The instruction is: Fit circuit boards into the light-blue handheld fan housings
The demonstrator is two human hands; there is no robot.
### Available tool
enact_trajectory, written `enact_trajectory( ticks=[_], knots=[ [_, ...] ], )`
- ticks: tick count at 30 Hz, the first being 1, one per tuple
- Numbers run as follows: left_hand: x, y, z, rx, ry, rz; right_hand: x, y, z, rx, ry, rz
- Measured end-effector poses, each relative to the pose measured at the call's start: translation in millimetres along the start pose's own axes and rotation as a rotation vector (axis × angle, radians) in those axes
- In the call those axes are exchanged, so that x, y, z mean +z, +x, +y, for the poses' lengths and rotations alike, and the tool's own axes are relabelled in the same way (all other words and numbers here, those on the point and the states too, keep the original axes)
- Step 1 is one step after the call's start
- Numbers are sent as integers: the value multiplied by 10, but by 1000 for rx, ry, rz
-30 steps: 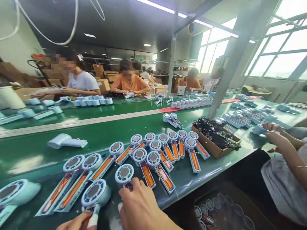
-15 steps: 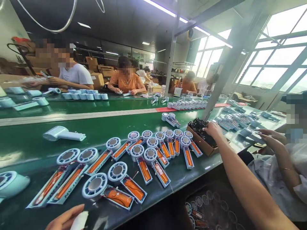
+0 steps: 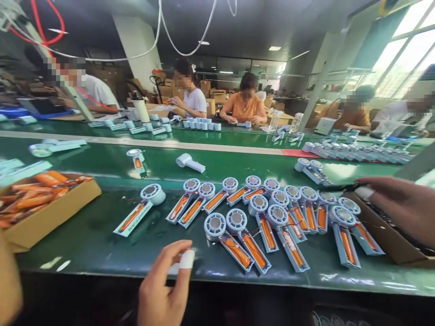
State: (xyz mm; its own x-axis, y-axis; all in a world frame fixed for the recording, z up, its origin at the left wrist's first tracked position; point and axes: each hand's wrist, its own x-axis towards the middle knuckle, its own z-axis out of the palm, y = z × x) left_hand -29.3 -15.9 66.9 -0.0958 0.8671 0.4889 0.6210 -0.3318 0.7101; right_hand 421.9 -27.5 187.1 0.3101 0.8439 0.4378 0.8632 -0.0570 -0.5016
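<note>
My left hand (image 3: 165,285) is low in the middle, at the table's front edge, with a white cover on the thumb. Its fingers are loosely curved, and no object shows between them. At the right, my right hand (image 3: 401,208) is over a cardboard box of black parts (image 3: 384,240). Its thumb, also white-covered, and forefinger pinch a thin black part (image 3: 345,186). Between the hands lie several pale blue fan units (image 3: 215,224) with round heads, orange cells in their open handles and thin wires. One such unit (image 3: 151,194) lies apart, left of the group.
A cardboard box of orange cells (image 3: 57,215) stands at the left. Beyond on the green table (image 3: 231,158) are a closed pale blue unit (image 3: 190,162) and a pair of units (image 3: 311,170). Several people sit across the table, and a metal post (image 3: 314,95) rises at the right.
The view has swung left, bringing the box of orange cells into sight. My right hand has lifted from among the black parts, with a black part now between its fingers.
</note>
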Motion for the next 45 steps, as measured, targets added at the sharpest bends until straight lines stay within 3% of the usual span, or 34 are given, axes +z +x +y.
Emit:
enact_trajectory(
  ticks=[3,5,8,10,12,15,20,24,29,36,45],
  knots=[
    [7,-93,239,102,-48,-232,541,-507,-918,-385,198,-417],
    [27,-132,319,141,-110,-423,918,-803,-1420,-510,325,-633],
    [28,-176,267,-30,-194,-541,1398,-1049,-1795,-463,433,-619],
    [5,-205,175,-247,-232,-463,1643,-1102,-1838,-443,329,-496],
    [-19,-233,91,-433,-291,-346,1830,-1112,-1821,-529,117,-393],
    [-24,-259,21,-566,-413,-262,2010,-1116,-1806,-704,-149,-329],
    [45,-229,20,-593,-466,-294,2106,-1154,-1779,-743,-139,-265],
    [133,-126,49,-676,-451,-302,2089,-1168,-1692,-766,109,-279],
    [197,30,107,-634,-531,-315,2084,-1253,-1690,-680,374,-351],
    [175,-74,57,-620,-434,-310,2216,-1360,-1726,-525,415,-311],
    [178,0,61,-617,-559,-470,2189,-1392,-1718,-487,509,-297]
  ],
)
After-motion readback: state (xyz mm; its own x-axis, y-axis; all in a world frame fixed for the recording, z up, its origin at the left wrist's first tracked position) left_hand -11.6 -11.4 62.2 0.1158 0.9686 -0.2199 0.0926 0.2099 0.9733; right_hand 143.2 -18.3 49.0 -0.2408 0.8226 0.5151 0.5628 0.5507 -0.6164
